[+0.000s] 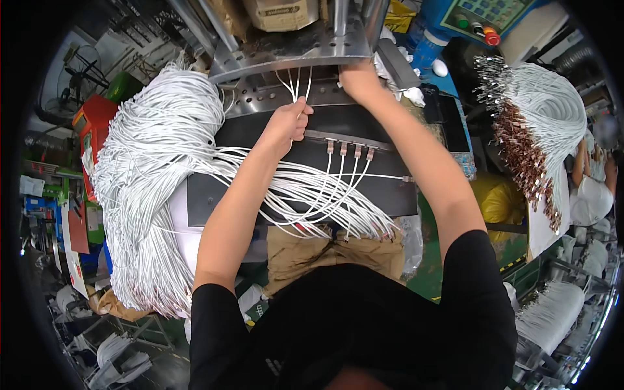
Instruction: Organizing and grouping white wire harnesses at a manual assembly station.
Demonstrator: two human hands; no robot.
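As the left hand [296, 122] grips white cables [298, 84] leading under the metal plate [286, 57], I watch remotely.
I cannot tell whether the right hand [357, 80], fingers hidden, grips; 4 connectors [344, 149] line a bar [383, 144].

Label [281, 13] on brown bag [286, 26], text unreadable.

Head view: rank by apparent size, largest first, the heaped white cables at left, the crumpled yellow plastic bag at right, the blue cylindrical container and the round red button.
1. Heaped white cables at left
2. Crumpled yellow plastic bag at right
3. Blue cylindrical container
4. Round red button
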